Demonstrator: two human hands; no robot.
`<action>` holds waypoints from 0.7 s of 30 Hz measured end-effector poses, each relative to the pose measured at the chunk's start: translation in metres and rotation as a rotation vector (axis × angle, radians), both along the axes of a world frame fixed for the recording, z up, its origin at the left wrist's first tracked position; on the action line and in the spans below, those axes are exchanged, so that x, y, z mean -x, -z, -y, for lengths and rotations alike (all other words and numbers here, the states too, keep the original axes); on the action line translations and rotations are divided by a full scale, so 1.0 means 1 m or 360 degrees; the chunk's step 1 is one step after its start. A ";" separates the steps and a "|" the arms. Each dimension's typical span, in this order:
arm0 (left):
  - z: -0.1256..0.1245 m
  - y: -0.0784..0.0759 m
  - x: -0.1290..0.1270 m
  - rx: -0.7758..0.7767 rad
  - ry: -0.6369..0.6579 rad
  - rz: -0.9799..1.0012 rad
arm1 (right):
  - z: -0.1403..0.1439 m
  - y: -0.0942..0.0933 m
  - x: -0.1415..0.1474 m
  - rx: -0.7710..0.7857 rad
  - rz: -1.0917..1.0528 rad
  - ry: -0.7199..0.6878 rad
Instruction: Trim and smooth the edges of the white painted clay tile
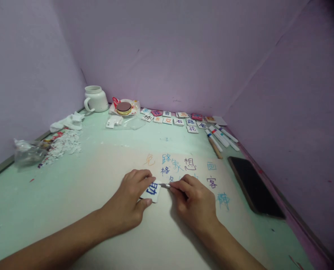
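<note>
- Pinching the white card (153, 194), my left hand (134, 195) keeps its thumb at the near edge and its fingers at the far edge, a narrow grip with the blue character showing between them.
- My right hand (196, 200) is closed around a slim knife-like tool (164, 185); its tip points at the right edge of the white card, though I cannot tell whether it cuts, scrapes or only rests there.
- The white card sits low and central over the pale sheet (127, 251), which carries loose coloured characters beyond the card and to its right.
- Done, as far as I can see: the blue character is already on this card, and more than 10 lettered cards (178, 122) lie well beyond it, mostly in 2 uneven rows.
- Also suggesting work done: a spread of paper scraps (62, 146) far to the left of the card.
- Left, in my judgement: this 1 card, since both my hands are occupied with it and it lies well apart from the others. How many more remain, I cannot tell.
- Beyond the card and to its right lie the markers (220, 137); nearer on that side is the dark phone (254, 187), neither in my hands.
</note>
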State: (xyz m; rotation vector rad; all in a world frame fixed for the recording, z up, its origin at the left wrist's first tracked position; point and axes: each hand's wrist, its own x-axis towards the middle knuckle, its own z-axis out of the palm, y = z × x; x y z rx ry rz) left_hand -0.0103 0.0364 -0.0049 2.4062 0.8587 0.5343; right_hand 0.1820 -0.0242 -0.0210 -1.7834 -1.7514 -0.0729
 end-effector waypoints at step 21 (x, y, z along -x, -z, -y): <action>0.006 0.007 -0.006 -0.0255 -0.0269 -0.0166 | 0.004 -0.004 -0.004 0.0029 -0.0186 0.0008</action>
